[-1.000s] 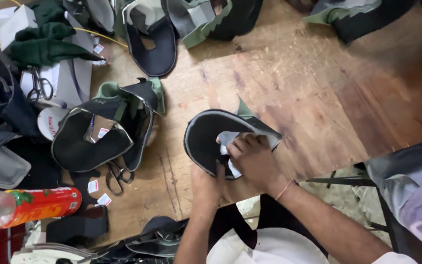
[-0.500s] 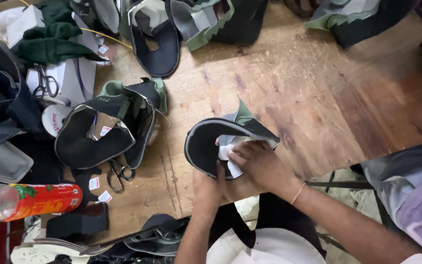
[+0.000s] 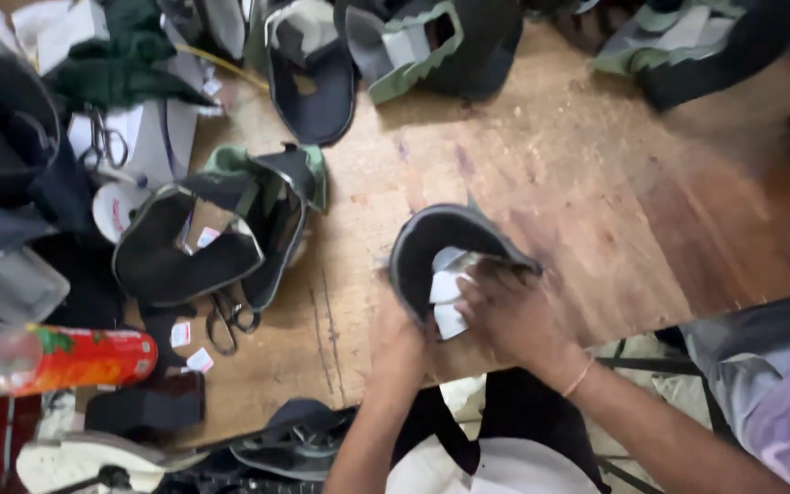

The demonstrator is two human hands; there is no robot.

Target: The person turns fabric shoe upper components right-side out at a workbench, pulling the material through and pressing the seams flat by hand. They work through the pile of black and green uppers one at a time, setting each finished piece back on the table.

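At table edge: dark shoe upper in both hands, toe pointing away.

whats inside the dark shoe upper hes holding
White paper pieces lie inside the shoe upper. The right hand covers its near end, so anything under it is hidden.

Two pairs of scissors, one red-labelled bottle, and two hands on one dark cap piece.
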